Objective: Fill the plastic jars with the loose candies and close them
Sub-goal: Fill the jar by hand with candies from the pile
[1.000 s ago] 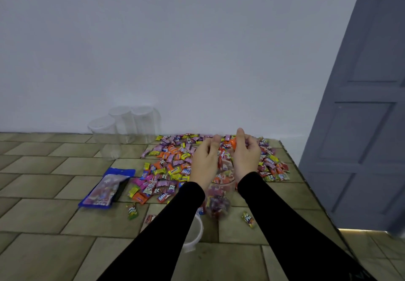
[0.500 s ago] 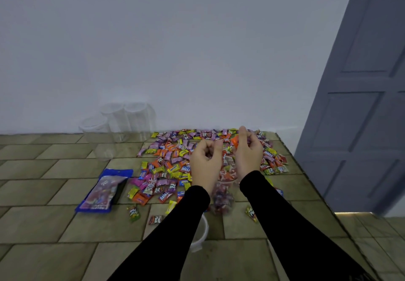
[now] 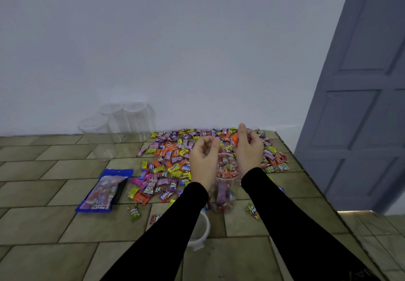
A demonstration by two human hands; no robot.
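Observation:
A clear plastic jar (image 3: 223, 195), partly filled with wrapped candies, stands between my forearms. Just above its mouth, my left hand (image 3: 203, 160) has its fingers curled; whether it holds any candy I cannot tell. My right hand (image 3: 248, 149) hovers beside it and holds several candies, an orange one (image 3: 235, 138) showing by the thumb. A big spread of loose candies (image 3: 173, 162) in pink, orange, yellow and green covers the tiled surface behind and left of the jar. A white lid (image 3: 200, 229) lies near my left sleeve.
Three empty clear jars (image 3: 118, 125) stand at the back left by the white wall. A blue candy bag (image 3: 105, 191) lies flat on the left. The surface's right edge drops off next to a grey door (image 3: 359, 105). Stray candies (image 3: 252, 210) lie near the jar.
Both hands have drawn back from the candy pile toward the jar's mouth, fingers curling in. The view has shifted slightly to the right.

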